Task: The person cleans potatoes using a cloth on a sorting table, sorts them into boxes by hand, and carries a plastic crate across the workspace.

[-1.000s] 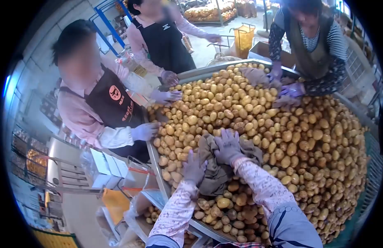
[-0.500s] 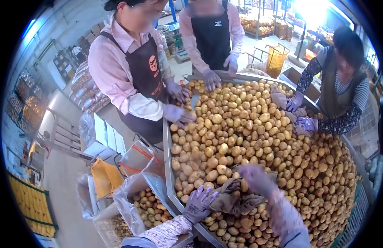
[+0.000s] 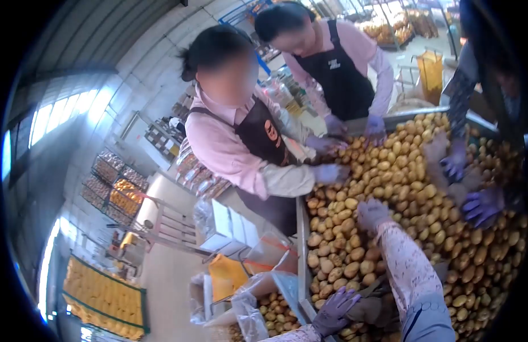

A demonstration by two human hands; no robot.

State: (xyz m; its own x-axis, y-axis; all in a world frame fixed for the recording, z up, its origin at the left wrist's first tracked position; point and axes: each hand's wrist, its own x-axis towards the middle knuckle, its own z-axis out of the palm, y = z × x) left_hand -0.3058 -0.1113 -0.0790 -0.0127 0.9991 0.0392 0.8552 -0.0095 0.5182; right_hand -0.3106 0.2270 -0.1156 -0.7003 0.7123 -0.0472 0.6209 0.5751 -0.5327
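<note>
My left hand, in a purple-grey glove, rests with fingers spread beside a crumpled dark cloth at the near edge of the potatoes. My right hand, gloved alike, is stretched forward over the heap. Its fingers reach down onto potatoes near the left side, and no potato shows lifted in it. My right forearm hides part of the cloth and of the heap. The potatoes are small, yellow-brown and loose in a large metal-sided bin.
Two people in dark aprons work gloved hands in the potatoes at the far left. Another person's gloved hands are over the heap at right. Left of the bin stand a plastic-lined crate of potatoes, a yellow sack and white boxes.
My right hand has moved forward and left, away from the cloth to potatoes farther off. My left hand stays by the cloth. The view has swung left and tilted.
</note>
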